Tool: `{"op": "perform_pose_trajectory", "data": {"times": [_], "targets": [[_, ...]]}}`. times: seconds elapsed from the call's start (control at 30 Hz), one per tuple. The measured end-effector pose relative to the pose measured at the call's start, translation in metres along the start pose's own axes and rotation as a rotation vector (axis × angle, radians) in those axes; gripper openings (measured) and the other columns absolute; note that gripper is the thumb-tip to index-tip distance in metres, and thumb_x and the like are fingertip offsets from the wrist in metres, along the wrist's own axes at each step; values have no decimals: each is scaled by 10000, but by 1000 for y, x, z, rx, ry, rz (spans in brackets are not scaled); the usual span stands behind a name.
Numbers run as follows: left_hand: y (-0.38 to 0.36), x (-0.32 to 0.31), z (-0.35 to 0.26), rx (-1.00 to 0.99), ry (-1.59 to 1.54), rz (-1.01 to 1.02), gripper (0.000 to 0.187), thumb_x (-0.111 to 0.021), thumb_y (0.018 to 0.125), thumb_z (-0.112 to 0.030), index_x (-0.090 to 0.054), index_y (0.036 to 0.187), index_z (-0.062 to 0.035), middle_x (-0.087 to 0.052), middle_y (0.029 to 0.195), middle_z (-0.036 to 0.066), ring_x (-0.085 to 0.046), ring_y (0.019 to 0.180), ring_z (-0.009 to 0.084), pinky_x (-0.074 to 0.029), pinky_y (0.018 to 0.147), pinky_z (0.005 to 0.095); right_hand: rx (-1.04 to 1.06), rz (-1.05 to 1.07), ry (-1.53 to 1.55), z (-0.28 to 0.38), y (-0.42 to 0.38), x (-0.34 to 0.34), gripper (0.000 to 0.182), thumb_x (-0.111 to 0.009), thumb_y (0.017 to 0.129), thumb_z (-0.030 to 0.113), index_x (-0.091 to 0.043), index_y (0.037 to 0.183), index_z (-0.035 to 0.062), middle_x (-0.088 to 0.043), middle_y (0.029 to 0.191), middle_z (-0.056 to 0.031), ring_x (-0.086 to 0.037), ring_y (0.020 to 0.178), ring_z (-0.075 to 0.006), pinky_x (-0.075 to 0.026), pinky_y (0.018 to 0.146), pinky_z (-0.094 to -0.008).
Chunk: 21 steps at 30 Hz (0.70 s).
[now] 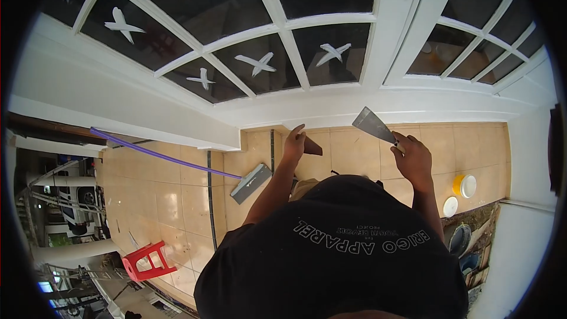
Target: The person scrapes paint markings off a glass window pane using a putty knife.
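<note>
In my right hand [411,155] is a putty knife [374,125], gripped by its short handle. Its wide grey blade points up and left, toward the white base of the door frame [331,119]. My left hand [293,145] is closed on a dark brown flat piece [313,146] that looks like sandpaper; one finger points forward. Both hands are in front of my body, apart from each other. White X-shaped marks [255,63] show on several dark glass panes of the white door ahead.
A broom [251,183] with a purple handle leans at the left on the tan tiled floor [171,201]. A red plastic stool [150,260] is lower left. At right are a yellow tub with white top [467,186], a white round lid [450,207] and buckets [460,239].
</note>
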State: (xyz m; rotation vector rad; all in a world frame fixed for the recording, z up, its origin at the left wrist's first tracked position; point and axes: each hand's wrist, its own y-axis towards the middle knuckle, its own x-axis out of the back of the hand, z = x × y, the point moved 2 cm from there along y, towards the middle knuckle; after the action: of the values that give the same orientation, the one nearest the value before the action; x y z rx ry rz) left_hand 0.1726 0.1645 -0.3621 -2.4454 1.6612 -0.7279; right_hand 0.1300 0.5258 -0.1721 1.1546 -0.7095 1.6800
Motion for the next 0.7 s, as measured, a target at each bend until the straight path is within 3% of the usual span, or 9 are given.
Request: {"op": "perform_pose_trajectory", "data": {"times": [0.1,0.2,0.3,0.37,0.43,0.5,0.6,0.67,0.7], "targets": [[-3,-46,-68,-41,-152,189,346,-584,1028,-160,-628,1368,-117,-632,877,11,-573,801,90,-479,733,264,-242,-285,241,-7,0,-1,371,-694,894,128,-658,1260,78,-700,982,-178,-688,858,-368,-544,730,-439],[-3,-70,-108,25,-301,320,365,-567,1048,-163,-596,1410,-130,-623,896,-19,-551,796,67,-467,724,228,-277,-564,531,-16,3,-8,373,-654,951,79,-611,1312,-3,-681,1006,-179,-657,858,-306,-521,766,-374],[-1,-71,-140,19,-465,422,446,-553,1055,-153,-487,1496,-140,-644,1024,33,-600,925,96,-516,802,246,-133,-477,503,-25,-12,-35,405,-666,931,84,-617,1331,42,-690,1034,-174,-672,894,-320,-532,788,-384],[10,-62,-143,-30,-429,461,483,-543,1059,-140,-438,1530,-150,-672,1134,76,-632,1019,120,-551,834,268,-278,189,-272,-41,-25,-53,462,-678,906,93,-613,1363,105,-693,1019,-172,-683,906,-328,-537,792,-401],[18,-44,-147,-259,-351,395,515,-535,1058,-118,-393,1552,-151,-673,1174,95,-638,1032,137,-546,876,291,-376,5,-56,-58,-39,-51,475,-684,897,100,-618,1366,128,-693,1003,-169,-685,900,-331,-538,784,-410],[21,-28,-142,-201,-358,397,533,-549,1052,-119,-382,1558,-147,-680,1168,99,-626,1010,128,-520,883,280,-411,-311,248,-58,-42,-41,468,-694,887,94,-641,1350,142,-673,916,-148,-669,815,-307,-530,744,-393],[16,-13,-128,-87,-395,438,539,-558,1048,-122,-382,1557,-141,-684,1154,107,-610,1004,124,-490,902,278,-446,-523,578,-22,-29,-42,451,-705,879,55,-653,1326,80,-632,861,-105,-599,712,-230,-493,675,-334],[9,-9,-136,8,-446,492,538,-555,1049,-119,-383,1558,-145,-683,1132,99,-606,1002,119,-489,902,274,-224,-675,545,24,-16,-74,498,-721,877,22,-633,1361,94,-690,963,-115,-638,786,-206,-494,719,-309],[7,-5,-140,2,-447,496,538,-555,1049,-119,-383,1558,-145,-683,1132,99,-606,1002,119,-489,902,274,-150,-260,332,45,-9,-72,516,-721,867,42,-638,1365,143,-681,946,-122,-653,795,-264,-503,742,-341]]}}
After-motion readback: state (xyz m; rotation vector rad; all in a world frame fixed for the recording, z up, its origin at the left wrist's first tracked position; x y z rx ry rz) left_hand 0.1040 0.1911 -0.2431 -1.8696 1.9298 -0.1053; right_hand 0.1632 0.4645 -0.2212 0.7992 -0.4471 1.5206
